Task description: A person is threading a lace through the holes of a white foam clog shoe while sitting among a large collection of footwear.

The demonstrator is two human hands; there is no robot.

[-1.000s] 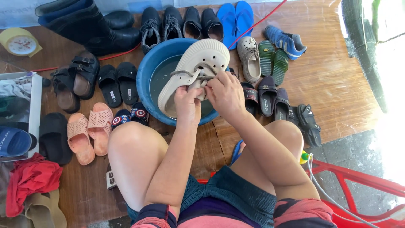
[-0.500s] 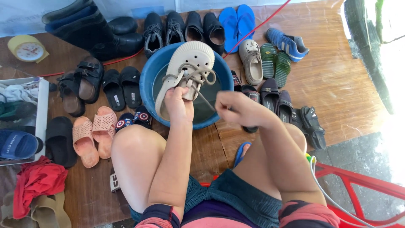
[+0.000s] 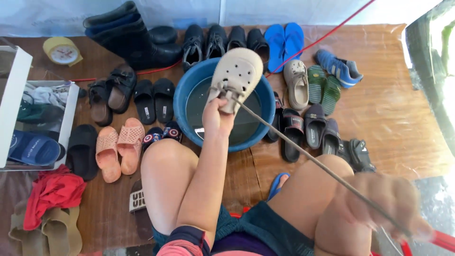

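Right over the round blue plastic basin (image 3: 186, 92) of dark water, the beige perforated rubber clog-style shoe (image 3: 237, 78) hangs toe-up, pinched at its heel end by the left hand (image 3: 217, 115), whose fingers are clenched on it. A long grey-brown shoelace (image 3: 303, 152) runs taut from the shoe's eyelets down to the right hand (image 3: 386, 201), which is blurred near the lower right; its fingers seem closed around the lace, though the blur makes that uncertain.

As I judge it, the lace could snag in an eyelet and jerk the shoe from the light heel grip, dropping it into the water and splashing the brown wooden floor (image 3: 379, 118). A hard pull could also whip the lace's free end against the person's knee.

Just beside the basin's rim stand black strap sandals (image 3: 294, 132) with small pale labels on their straps. Black slides (image 3: 154, 99) left of the basin show pale rectangular insole labels. Near the floor's far left corner sits a round yellow clock (image 3: 62, 51) with a white face. At the left edge, a white open box (image 3: 71, 114) holds a blue slipper (image 3: 33, 149) with pale lettering.
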